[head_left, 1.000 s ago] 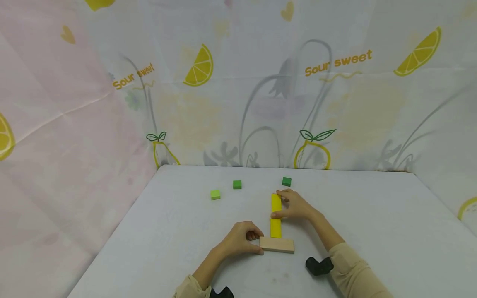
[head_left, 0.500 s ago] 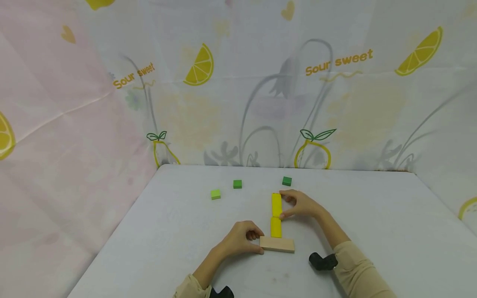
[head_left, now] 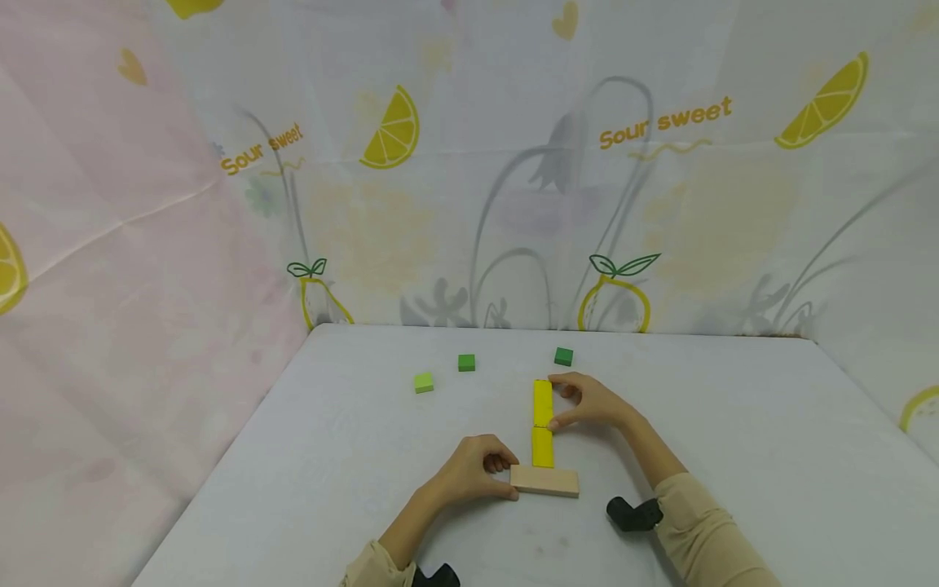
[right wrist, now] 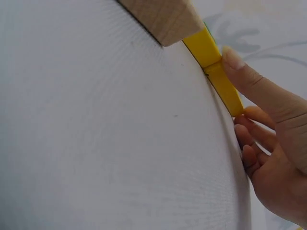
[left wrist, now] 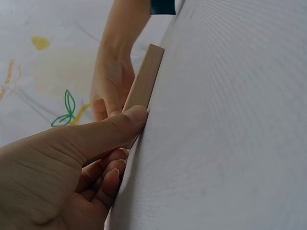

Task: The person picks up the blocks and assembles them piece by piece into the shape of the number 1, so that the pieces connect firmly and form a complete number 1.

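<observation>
A: Starting nearest?

B: Beige sleeves (head_left: pixel 707 522) at the bottom edge, with a black fitting (head_left: pixel 634 515) at each cuff; below everything, the white table (head_left: pixel 308 489).

A: And closest in on it?

B: Pinching the left end of the wooden block (head_left: pixel 544 481) with the left hand (head_left: pixel 469 471); thumb on the near side, fingertips on the far side; block set crosswise.

A: Past the wood?

B: Leading away from its far side, the near yellow block (head_left: pixel 543 448); end to end with that, the far yellow block (head_left: pixel 543 403), held by the right hand (head_left: pixel 589 403); thumb beside the joint, forefinger at the far end.

A: Farther?

B: To the left, a light green block (head_left: pixel 424 383); beyond that, a mid-green block (head_left: pixel 466 363); just past the right hand's fingers, a dark green block (head_left: pixel 563 356); at the very back, a hanging cloth (head_left: pixel 499 49) printed with lemons.
</observation>
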The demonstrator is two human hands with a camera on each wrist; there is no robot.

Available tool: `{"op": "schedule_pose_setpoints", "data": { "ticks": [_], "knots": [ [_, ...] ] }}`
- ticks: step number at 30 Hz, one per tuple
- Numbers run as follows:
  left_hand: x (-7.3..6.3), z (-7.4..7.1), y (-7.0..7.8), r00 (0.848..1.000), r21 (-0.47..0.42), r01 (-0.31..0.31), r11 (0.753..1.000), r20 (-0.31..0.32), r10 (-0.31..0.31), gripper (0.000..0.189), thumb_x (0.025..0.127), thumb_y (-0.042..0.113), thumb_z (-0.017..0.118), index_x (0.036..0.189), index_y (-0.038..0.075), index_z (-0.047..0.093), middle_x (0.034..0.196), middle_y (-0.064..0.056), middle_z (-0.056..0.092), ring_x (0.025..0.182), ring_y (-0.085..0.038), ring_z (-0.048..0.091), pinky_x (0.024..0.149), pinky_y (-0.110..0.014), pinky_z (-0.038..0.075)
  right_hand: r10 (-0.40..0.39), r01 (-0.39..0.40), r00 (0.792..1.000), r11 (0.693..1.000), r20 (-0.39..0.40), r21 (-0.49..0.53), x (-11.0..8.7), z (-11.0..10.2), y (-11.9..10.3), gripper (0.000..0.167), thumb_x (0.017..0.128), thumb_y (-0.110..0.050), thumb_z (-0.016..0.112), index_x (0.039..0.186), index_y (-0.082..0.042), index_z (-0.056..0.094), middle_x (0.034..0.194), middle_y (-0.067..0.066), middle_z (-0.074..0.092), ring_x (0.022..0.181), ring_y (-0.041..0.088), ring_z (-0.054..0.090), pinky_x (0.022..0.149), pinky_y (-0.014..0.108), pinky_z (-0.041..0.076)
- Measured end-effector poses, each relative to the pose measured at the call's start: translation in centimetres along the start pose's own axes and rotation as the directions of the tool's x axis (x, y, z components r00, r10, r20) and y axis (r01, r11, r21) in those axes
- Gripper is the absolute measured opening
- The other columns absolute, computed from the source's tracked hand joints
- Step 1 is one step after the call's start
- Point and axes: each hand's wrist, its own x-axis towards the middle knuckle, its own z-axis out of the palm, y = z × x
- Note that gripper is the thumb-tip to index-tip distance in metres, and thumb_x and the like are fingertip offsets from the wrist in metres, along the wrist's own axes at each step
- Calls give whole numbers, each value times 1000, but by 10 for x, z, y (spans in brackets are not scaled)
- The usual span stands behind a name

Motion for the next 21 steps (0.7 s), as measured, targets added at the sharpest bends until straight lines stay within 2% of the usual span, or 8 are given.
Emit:
{"op": "schedule_pose_setpoints", "data": {
  "ticks": [12, 21],
  "knots": [
    [0, 0, -1, 1000, 1, -5, 1000, -2, 5, 33, 65, 11, 86, 94, 3, 71, 81, 0, 62, 70, -1, 49, 65, -17, 45, -25, 22, 998, 999, -62, -41, 0, 5, -1, 75, 70, -34, 83, 128, 5, 53, 116, 17, 58, 95, 23, 51, 79, 34, 42],
    [0, 0, -1, 1000, -1, 2, 1000, 2, -2, 33, 65, 12, 86, 94, 3, 71, 80, 0, 62, 70, -1, 49, 65, -17, 45, -37, 29, 993, 996, -110, -79, 2, 9, -1, 71, 70, -28, 83, 125, 6, 55, 112, 17, 59, 90, 22, 50, 75, 31, 42]
  ]
}}
